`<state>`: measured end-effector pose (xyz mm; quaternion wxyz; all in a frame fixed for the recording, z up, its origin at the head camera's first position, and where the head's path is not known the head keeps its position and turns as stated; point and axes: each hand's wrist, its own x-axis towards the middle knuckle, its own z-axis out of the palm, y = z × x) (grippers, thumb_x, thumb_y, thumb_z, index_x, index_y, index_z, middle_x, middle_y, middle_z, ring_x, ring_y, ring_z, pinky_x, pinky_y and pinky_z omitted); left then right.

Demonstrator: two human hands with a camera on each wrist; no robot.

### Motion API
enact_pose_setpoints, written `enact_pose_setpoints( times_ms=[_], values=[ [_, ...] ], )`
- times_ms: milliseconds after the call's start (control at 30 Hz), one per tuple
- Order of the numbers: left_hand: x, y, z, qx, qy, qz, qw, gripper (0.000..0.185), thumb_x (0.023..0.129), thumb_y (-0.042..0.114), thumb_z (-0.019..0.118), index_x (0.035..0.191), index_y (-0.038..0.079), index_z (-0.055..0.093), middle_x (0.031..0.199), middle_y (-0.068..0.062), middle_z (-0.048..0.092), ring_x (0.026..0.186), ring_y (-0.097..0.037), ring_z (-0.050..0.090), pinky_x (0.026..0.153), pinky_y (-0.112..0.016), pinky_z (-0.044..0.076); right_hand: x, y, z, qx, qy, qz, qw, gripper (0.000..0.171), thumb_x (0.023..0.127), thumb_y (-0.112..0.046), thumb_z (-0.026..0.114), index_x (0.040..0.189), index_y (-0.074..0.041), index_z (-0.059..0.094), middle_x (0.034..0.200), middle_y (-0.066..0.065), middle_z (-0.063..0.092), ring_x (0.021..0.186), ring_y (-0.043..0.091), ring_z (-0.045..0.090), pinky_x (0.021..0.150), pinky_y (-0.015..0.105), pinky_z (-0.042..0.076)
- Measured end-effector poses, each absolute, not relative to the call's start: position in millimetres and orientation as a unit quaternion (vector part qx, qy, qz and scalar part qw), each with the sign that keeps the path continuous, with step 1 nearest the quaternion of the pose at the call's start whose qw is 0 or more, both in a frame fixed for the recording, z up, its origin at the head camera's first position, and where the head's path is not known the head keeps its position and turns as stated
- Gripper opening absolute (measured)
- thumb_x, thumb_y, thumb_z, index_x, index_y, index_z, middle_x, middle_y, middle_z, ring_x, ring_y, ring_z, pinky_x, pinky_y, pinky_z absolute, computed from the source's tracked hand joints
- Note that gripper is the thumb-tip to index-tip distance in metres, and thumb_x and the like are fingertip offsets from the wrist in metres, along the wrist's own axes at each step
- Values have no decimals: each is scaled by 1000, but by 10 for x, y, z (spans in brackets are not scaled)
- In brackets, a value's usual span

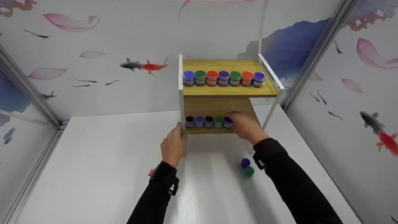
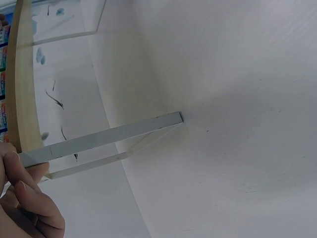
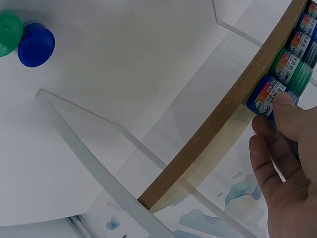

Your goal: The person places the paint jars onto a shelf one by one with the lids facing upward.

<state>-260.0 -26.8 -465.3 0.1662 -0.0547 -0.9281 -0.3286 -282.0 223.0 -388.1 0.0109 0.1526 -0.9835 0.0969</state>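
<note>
A two-tier rack with wooden shelves and white legs stands on the white table. On its lower shelf (image 1: 211, 131), my right hand (image 1: 247, 126) pinches a dark blue paint jar (image 3: 265, 96) between thumb and fingers, at the right end of a row. Right beside that jar is a green-lidded paint jar (image 3: 292, 72), with several more to its left. My left hand (image 1: 172, 145) grips the white left front leg (image 2: 99, 140) of the rack near the lower shelf; its fingers (image 2: 42, 206) are curled at the post.
A row of several paint jars (image 1: 223, 78) with coloured lids lines the upper shelf (image 1: 224, 91). On the table (image 1: 102, 174), a blue-lidded jar (image 1: 245, 163) and a green-lidded jar (image 1: 249, 171) sit together near the rack's right front leg. Printed panels (image 1: 124, 37) enclose the table.
</note>
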Motion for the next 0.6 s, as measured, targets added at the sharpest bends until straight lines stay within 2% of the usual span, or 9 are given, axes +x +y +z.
enact_pose_setpoints(
  times_ms=[233, 400, 500, 600],
  values=[
    [-2573, -254, -4668, -71, -924, -326, 186, 12, 98, 22, 58, 103, 11, 58, 79, -1, 64, 55, -13, 51, 46, -27, 36, -2798, 2256, -3881, 170, -980, 97, 18, 38, 95, -8, 60, 132, -8, 57, 126, 18, 63, 116, 32, 61, 100, 48, 46],
    [-2573, -254, -4658, -69, -925, -319, 196, 13, 97, 20, 60, 105, 10, 59, 81, -2, 66, 56, -13, 52, 47, -27, 37, -2790, 2269, -3858, 170, -980, 98, 23, 50, 95, -10, 62, 142, -16, 49, 141, 18, 51, 128, 35, 52, 108, 50, 40],
    [-2578, -260, -4649, -66, -926, -320, 191, 13, 97, 20, 60, 106, 10, 59, 83, -3, 67, 57, -14, 53, 47, -28, 38, -2771, 2304, -3857, 177, -977, 106, 47, 54, 94, -7, 62, 145, -16, 46, 144, 18, 47, 130, 35, 51, 107, 49, 41],
    [-2580, -269, -4644, -60, -927, -323, 182, 15, 97, 20, 59, 109, 10, 59, 86, -3, 68, 59, -15, 55, 49, -29, 40, -2740, 2348, -3867, 202, -968, 121, 86, 51, 91, 0, 62, 139, -13, 50, 139, 17, 51, 125, 33, 55, 103, 47, 46]
  ],
)
